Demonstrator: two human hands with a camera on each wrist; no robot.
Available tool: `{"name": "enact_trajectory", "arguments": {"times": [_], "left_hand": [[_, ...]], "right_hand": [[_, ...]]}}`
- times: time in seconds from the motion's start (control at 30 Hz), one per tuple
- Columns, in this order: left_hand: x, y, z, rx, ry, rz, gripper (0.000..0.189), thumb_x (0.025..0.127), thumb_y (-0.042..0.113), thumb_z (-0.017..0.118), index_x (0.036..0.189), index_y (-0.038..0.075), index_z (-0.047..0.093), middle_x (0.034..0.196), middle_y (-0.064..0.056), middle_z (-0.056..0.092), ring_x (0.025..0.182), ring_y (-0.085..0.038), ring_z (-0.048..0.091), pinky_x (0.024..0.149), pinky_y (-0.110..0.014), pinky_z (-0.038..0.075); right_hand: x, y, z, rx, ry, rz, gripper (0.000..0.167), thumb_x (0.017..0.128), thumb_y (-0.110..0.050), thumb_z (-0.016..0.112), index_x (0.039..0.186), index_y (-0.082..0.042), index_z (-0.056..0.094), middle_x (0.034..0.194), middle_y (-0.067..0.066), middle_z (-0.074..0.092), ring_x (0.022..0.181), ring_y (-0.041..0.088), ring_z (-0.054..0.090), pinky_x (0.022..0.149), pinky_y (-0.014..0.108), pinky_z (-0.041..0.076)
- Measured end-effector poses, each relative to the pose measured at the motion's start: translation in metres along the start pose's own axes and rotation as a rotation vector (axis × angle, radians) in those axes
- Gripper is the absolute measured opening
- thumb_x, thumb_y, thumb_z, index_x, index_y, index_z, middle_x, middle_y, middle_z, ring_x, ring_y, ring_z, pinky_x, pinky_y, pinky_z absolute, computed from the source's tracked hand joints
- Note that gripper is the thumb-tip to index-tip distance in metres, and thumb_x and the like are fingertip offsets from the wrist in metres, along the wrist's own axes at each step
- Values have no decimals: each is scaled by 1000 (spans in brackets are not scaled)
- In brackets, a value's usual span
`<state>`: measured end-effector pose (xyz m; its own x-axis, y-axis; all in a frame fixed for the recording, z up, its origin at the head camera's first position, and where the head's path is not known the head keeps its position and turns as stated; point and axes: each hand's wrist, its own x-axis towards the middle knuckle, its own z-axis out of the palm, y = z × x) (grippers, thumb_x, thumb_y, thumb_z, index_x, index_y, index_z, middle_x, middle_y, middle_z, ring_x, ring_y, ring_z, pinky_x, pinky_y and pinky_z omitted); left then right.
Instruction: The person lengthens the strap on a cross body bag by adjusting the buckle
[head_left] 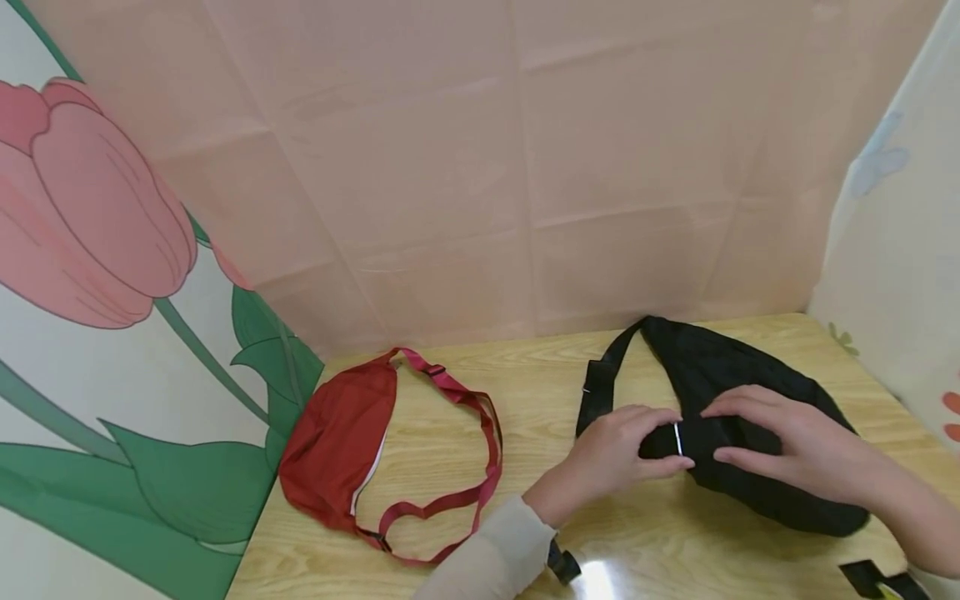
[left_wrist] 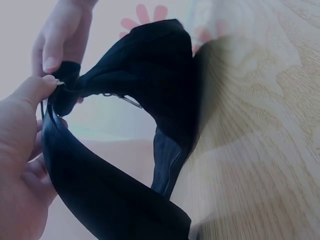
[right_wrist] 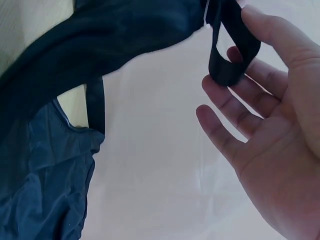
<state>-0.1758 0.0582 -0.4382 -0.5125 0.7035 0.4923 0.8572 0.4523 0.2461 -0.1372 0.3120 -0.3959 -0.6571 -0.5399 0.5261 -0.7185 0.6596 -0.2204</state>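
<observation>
In the head view a black crescent-shaped sling bag [head_left: 750, 358] lies on the right of the table. Its black strap [head_left: 701, 437] is lifted in front of it, with a thin bright metal-looking bar across it. My left hand [head_left: 618, 446] pinches the strap at that bar, thumb on the near edge. The right hand [head_left: 802, 442] has thumb and fingers at the strap's opposite edges, just right of the bar. From the right wrist view, a loop of strap [right_wrist: 229, 72] lies between the right thumb and loosely spread fingers. The left wrist view shows the bag [left_wrist: 150, 55] beyond the strap.
A red sling bag [head_left: 337, 450] with its looped strap [head_left: 491, 450] lies on the left of the wooden table [head_left: 427, 467]. A pinkish cloth [head_left: 450, 167] hangs behind. Tulip-printed panels [head_left: 97, 208] flank the left; a pale panel [head_left: 900, 250] stands right.
</observation>
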Motion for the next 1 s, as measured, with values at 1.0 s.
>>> {"name": "enact_trajectory", "arguments": {"times": [1.0], "left_hand": [[-4, -6, 2, -46, 21, 24, 53, 91, 43, 75, 134, 15, 62, 123, 4, 69, 112, -1, 62, 98, -8, 40]], "right_hand": [[-3, 2, 4, -8, 30, 22, 64, 58, -11, 97, 114, -28, 69, 113, -21, 62, 104, -8, 55, 89, 5, 38]]}}
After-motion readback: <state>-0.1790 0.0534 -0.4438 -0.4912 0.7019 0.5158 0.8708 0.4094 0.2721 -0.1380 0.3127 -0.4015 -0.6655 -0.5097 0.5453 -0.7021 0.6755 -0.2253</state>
